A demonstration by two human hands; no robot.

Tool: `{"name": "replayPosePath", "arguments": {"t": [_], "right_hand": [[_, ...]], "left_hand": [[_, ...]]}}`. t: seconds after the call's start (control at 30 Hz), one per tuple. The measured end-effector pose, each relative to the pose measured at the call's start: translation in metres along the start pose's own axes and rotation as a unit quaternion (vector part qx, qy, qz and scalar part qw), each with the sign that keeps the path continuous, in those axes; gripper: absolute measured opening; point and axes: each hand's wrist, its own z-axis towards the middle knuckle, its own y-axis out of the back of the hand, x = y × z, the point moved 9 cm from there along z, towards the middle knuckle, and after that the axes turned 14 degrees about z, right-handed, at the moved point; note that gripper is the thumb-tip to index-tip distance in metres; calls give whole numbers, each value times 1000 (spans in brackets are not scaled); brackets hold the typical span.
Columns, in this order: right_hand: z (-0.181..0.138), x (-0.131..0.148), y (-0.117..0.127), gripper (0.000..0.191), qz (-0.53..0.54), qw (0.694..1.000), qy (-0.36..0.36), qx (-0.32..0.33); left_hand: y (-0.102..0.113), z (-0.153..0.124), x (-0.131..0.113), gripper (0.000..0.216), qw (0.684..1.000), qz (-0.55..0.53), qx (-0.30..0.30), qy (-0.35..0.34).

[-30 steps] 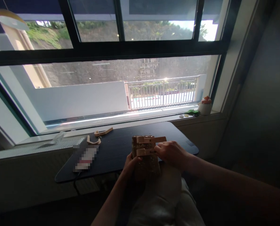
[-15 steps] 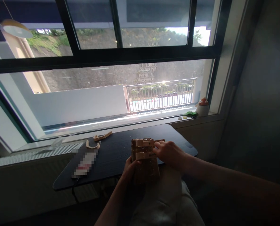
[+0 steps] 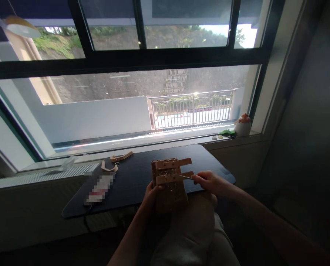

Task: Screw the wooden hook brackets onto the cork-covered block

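Observation:
A brown, block-like piece (image 3: 170, 197) with a speckled face rests against my lap at the table's near edge. Two tan strips, the upper strip (image 3: 178, 163) and the lower strip (image 3: 169, 179), lie across it, their free ends jutting past its right side. My left hand (image 3: 153, 194) grips the block's left edge, thumb on the front. Between the closed fingers of my right hand (image 3: 208, 181) is a thin metal rod-like tool (image 3: 185, 177). Its tip meets the lower strip; the tool's handle is hidden in my fist.
On the dark table (image 3: 137, 181) lie a curved tan strip (image 3: 109, 168), a bent tan strip (image 3: 122, 156) and a blurred-out packet (image 3: 100, 190). A white jar (image 3: 242, 127) with an orange top stands on the windowsill. Below the window is a radiator (image 3: 70, 175).
My right hand has moved right and slightly down, off the strips, so the metal tool and the strips' free ends now show. My left hand still grips the block.

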Motion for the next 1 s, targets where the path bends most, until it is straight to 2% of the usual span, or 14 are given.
{"name": "replayPosePath", "arguments": {"t": [0.07, 0.13, 0.27, 0.4, 0.57, 0.73, 1.0], "right_hand": [[-12, 2, 15, 39, 33, 997, 25, -67], [-21, -4, 27, 36, 65, 987, 21, -147], [-23, -19, 18, 36, 169, 965, 24, -201], [-13, -27, -1, 34, 209, 958, 23, -197], [-6, -29, -5, 33, 183, 962, 16, -202], [-4, -27, -12, 35, 154, 975, 3, -161], [-7, -27, -11, 35, 137, 977, 18, -163]], "left_hand": [[5, 0, 2, 34, 999, -37, -7, 8], [8, -3, 1, 37, 998, -58, -10, 14], [12, -6, 3, 43, 998, -50, -21, 25], [13, -3, 9, 46, 999, -31, -26, 29], [15, 1, 16, 49, 998, -26, -32, 41], [10, -3, 4, 43, 999, -3, -34, 27], [5, -5, -3, 39, 999, 17, -22, 27]]}}
